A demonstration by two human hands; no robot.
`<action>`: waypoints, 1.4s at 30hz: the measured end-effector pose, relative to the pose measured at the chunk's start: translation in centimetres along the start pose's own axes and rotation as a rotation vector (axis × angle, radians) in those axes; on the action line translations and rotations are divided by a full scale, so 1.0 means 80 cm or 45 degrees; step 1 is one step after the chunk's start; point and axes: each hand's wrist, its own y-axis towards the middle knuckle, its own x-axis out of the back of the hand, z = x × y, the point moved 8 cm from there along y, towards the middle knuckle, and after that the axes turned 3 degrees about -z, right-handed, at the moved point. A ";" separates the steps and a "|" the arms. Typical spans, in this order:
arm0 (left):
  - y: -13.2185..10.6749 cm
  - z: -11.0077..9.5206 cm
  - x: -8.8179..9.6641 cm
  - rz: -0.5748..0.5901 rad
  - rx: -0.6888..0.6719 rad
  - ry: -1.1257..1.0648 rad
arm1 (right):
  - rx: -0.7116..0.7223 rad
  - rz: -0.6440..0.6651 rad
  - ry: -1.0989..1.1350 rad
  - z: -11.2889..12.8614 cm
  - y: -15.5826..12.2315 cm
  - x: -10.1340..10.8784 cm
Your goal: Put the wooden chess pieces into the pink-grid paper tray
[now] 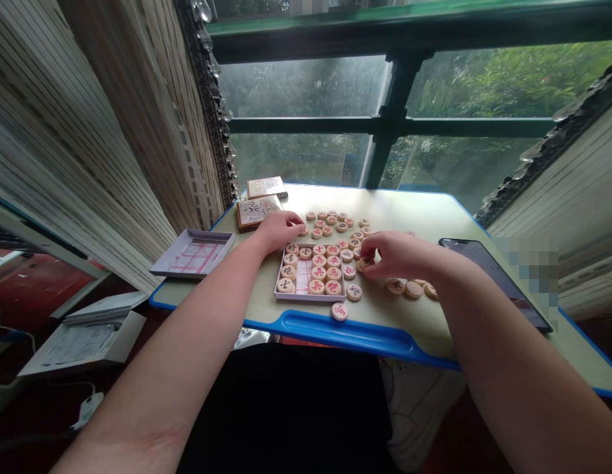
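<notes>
I stood in what looked like a home: bead-trimmed curtains point(132, 125) flanked a green-framed window point(306, 89) beyond the blue-rimmed desk's point(414, 205) far edge.

the xiangqi pieces point(354, 292) look like pale wood, smooth and softly matt. around some of them, the piece box point(310, 297) is smooth, card or plastic, hard to tell. under it, the tabletop point(409, 204) has a low-sheen wood-look finish; in front, the pen groove point(345, 336) is glossy plastic. right of it lies a tablet point(493, 276) with a dark, glossy screen; left, woven cloth curtain point(112, 99).
</notes>
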 end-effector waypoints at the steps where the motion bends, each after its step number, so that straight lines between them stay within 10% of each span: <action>1: 0.000 0.000 0.001 -0.006 -0.001 0.004 | -0.003 -0.002 0.019 -0.002 0.000 0.001; 42: -0.003 0.000 -0.005 0.058 -0.020 0.063 | -0.308 -0.146 0.465 -0.048 -0.016 0.034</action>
